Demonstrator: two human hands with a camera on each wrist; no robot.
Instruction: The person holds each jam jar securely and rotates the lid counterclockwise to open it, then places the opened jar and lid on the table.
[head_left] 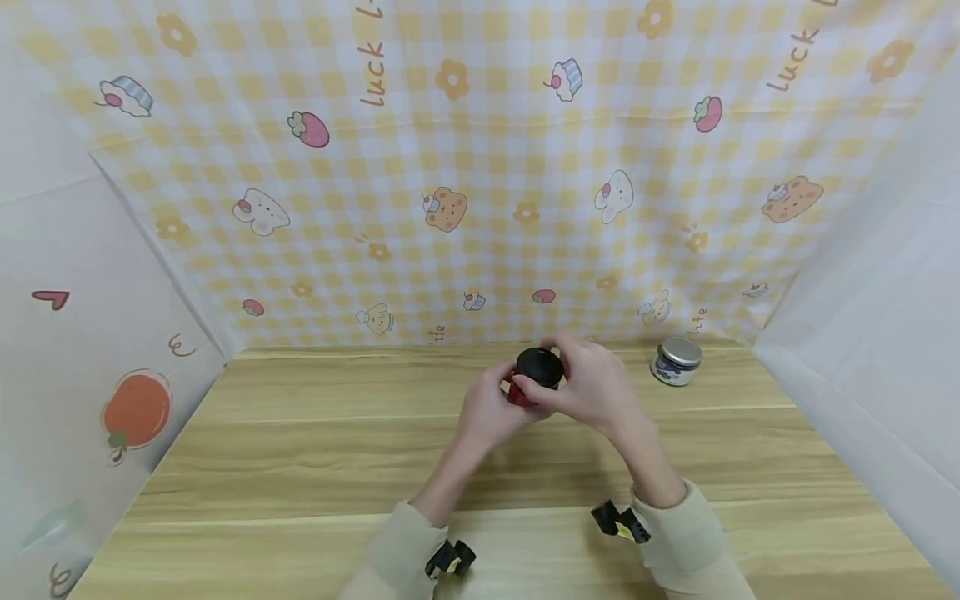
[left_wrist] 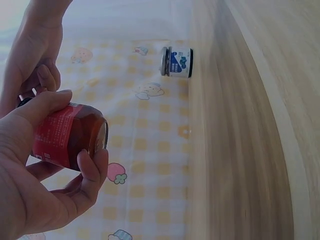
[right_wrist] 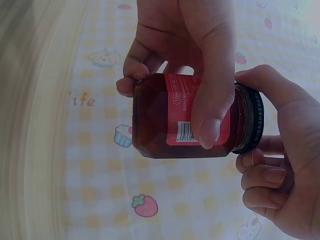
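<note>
Above the wooden table, my left hand (head_left: 491, 408) grips a faceted glass jar (right_wrist: 157, 117) of dark reddish-brown contents. A red label (left_wrist: 56, 135) with fine print and a barcode wraps the jar. My right hand (head_left: 600, 387) pinches the black lid (head_left: 539, 367) at the jar's top, thumb on one side and fingers on the other. In the right wrist view the lid sits on the jar's neck, and the left thumb lies across the label. How tight the lid sits, I cannot tell.
A second, smaller jar (head_left: 677, 361) with a silver lid and a white and blue label stands at the back right of the wooden table (head_left: 315, 450). A yellow checked cloth (head_left: 495, 150) hangs along the back edge, with white sheets at both sides.
</note>
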